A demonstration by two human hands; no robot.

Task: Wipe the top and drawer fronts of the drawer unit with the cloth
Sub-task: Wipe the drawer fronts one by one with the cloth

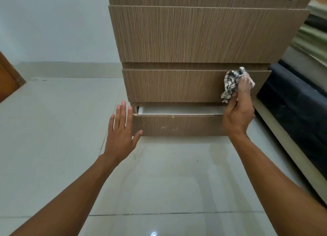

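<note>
- Cloth [230,84] sits bunched in my right hand [238,111], pressed to the right end of the second-lowest drawer front [177,86], right of frame centre. Wadded this small, it covers little with each pass, so I judge streaks or missed strips likely.
- Bottom drawer [177,125] stands slightly pulled out, its top edge exposed just under my right wrist. A downward stroke could catch that edge, or nudge the drawer further out or in.
- My left hand [122,129] is spread flat and empty, its thumb at the bottom drawer's left corner. If that drawer slides shut, fingers near the gap could get pinched.
- Drawer unit [203,33] fills the upper frame; its top is out of view, so I cannot tell its condition.
- Tiled floor [159,173] looks glossy; leaning hard while crouched risks a slip, I judge.
</note>
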